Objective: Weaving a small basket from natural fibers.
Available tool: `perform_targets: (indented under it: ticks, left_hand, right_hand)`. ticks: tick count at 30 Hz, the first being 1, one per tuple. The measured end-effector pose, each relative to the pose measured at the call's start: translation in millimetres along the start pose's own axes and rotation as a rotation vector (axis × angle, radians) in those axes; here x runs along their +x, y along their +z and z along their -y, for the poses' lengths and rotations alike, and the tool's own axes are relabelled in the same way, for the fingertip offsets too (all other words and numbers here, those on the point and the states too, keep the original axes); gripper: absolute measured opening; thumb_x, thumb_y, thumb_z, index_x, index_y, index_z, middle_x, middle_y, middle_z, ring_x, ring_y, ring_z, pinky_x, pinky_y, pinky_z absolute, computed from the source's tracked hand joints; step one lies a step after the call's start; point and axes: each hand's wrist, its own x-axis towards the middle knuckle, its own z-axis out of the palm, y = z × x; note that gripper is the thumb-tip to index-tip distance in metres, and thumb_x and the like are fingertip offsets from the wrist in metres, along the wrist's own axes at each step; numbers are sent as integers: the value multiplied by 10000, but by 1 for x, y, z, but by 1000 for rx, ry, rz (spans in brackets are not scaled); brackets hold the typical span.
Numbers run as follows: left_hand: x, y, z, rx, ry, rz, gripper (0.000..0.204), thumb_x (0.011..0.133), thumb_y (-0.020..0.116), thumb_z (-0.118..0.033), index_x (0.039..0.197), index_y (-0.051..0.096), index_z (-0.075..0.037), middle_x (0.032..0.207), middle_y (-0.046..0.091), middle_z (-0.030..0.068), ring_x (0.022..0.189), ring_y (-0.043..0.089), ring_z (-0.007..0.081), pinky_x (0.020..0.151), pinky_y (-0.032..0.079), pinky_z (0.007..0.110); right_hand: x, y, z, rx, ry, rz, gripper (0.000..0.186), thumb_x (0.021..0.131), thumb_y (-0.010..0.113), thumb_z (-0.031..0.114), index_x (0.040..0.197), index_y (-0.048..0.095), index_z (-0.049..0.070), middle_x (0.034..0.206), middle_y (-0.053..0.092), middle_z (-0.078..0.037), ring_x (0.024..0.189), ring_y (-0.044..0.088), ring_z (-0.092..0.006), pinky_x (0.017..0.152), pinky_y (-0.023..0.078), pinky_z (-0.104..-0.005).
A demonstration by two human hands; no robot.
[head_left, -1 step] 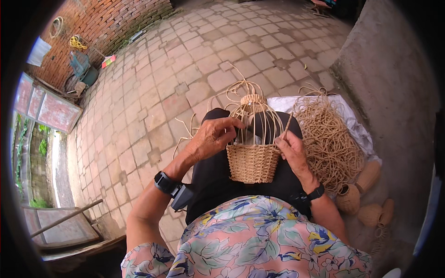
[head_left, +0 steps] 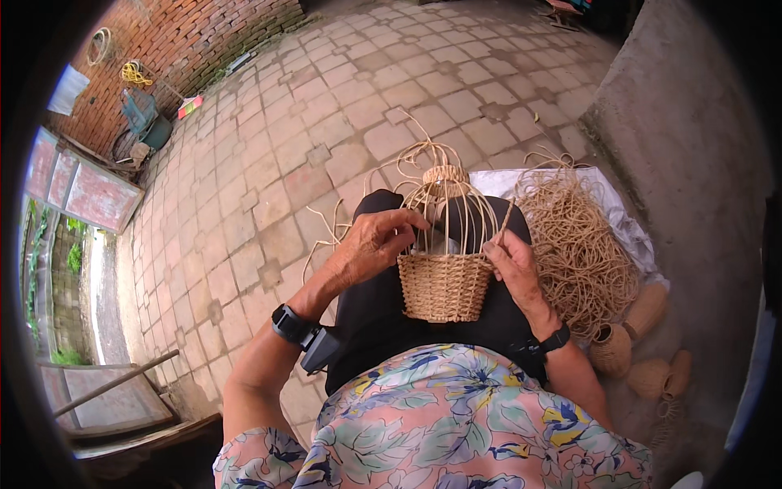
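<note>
A half-woven basket (head_left: 444,288) of tan cord sits on my lap between my knees. Its lower wall is tightly woven. Bare upright strands (head_left: 463,222) rise from the wall to a small woven ring (head_left: 445,174), and loose ends curl out beyond it. My left hand (head_left: 380,242) is closed at the basket's left rim, its index finger reaching in among the uprights; the fingertips are partly hidden. At the right rim, my right hand (head_left: 515,266) pinches a twisted cord (head_left: 508,217) that stands up from between thumb and fingers.
To my right, a large tangled heap of tan cord (head_left: 574,253) lies on a white sheet (head_left: 603,189). Several small woven pieces (head_left: 611,350) rest beside it near a concrete wall (head_left: 692,147). A wooden pole (head_left: 118,383) leans at the lower left. Paving tiles (head_left: 326,114) stretch ahead.
</note>
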Motion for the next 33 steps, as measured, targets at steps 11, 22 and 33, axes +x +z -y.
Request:
perform_targets:
  ticks: [11,22,33]
  left_hand:
    - [14,-4,12,-314,-133,366,397,919,413,12,1294,487,-94,871,613,37,590,576,77,528,505,232]
    - [36,-15,16,-299,-184,603,430,891,451,0,1305,495,-109,806,576,6,567,577,72,524,513,211]
    - [40,-16,13,-261,-149,551,352,825,544,21,1142,588,-127,726,587,-13,517,532,61,463,444,203]
  right_hand:
    - [2,2,6,-39,44,-15,220,939,594,253,846,548,59,665,470,66,561,395,-19,497,333,-187]
    - [0,3,6,-8,78,-26,231,938,597,276,839,542,75,656,469,67,547,396,-17,495,336,-186]
    - [0,2,5,-35,73,-9,239,941,587,283,847,540,68,649,458,64,558,401,-23,509,344,-190]
